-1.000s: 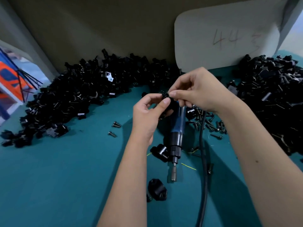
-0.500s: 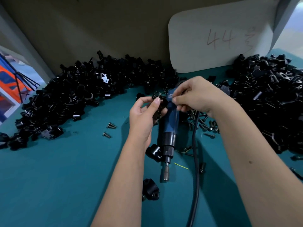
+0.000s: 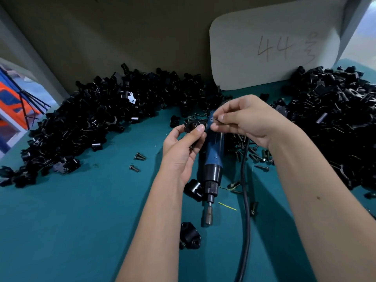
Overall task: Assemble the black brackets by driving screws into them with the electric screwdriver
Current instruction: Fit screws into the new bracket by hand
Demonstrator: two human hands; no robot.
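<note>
My left hand (image 3: 183,147) grips a small black bracket (image 3: 192,126) between thumb and fingers, above the middle of the table. My right hand (image 3: 250,123) pinches a dark screw (image 3: 218,120) just right of that bracket, a small gap apart. Below both hands the blue electric screwdriver (image 3: 212,159) lies on the teal table (image 3: 81,220), its bit pointing toward me and its black cable (image 3: 245,200) running down to the front edge. Nobody holds the screwdriver.
A big heap of black brackets (image 3: 91,123) fills the back left, another heap (image 3: 335,119) the right. Loose screws (image 3: 254,155) lie beside the cable, two more screws (image 3: 137,161) at left. Two brackets (image 3: 190,236) sit near the bit. A white card (image 3: 274,43) leans on the back wall.
My right hand has drawn slightly right, away from the bracket, with the screw pinched in its fingertips. The left hand has turned the bracket a little; the view shifted.
</note>
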